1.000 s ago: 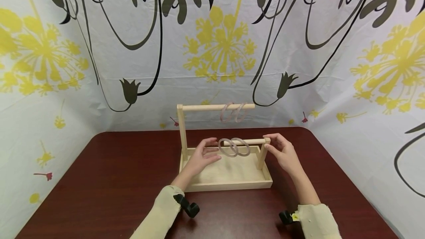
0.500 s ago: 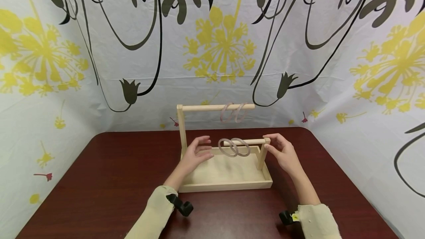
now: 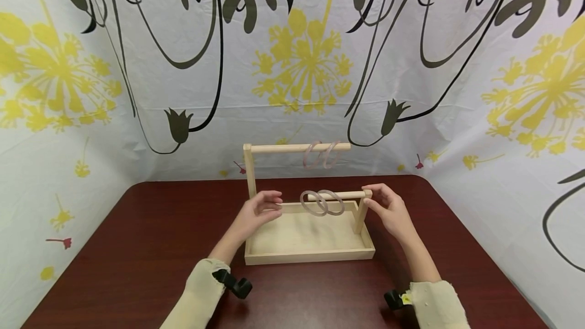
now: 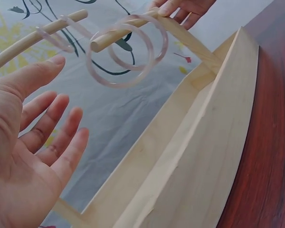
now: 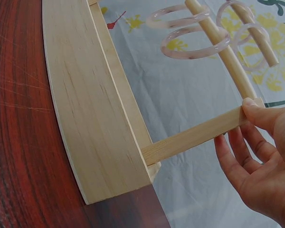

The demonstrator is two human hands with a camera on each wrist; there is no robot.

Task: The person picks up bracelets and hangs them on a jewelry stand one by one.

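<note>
A pale wooden bangle stand has a shallow tray base point(image 3: 311, 257), with a tall post at the left and a short post point(image 3: 361, 217) at the right. Two translucent pinkish bangles point(image 3: 315, 214) hang on the lower rod point(image 3: 354, 195), near its free end. Another two bangles point(image 3: 305, 159) hang on the upper rod point(image 3: 279, 149). My right hand point(image 3: 390, 212) pinches the top of the short post between thumb and fingers. My left hand point(image 3: 256, 213), fingers spread and slightly bent, hovers above the tray's left end. It holds nothing, and the left wrist view shows its bare palm point(image 4: 28, 185).
The stand rests on a dark red-brown table point(image 3: 137, 248). Behind and beside the table hangs a white cloth point(image 3: 151, 90) printed with yellow and grey flowers. A black wrist camera mount point(image 3: 233, 283) sits on the left sleeve, and another mount point(image 3: 395, 299) on the right.
My left hand has drawn back leftward, away from the bangles on the lower rod. The right hand, the stand and the bangles have stayed in place.
</note>
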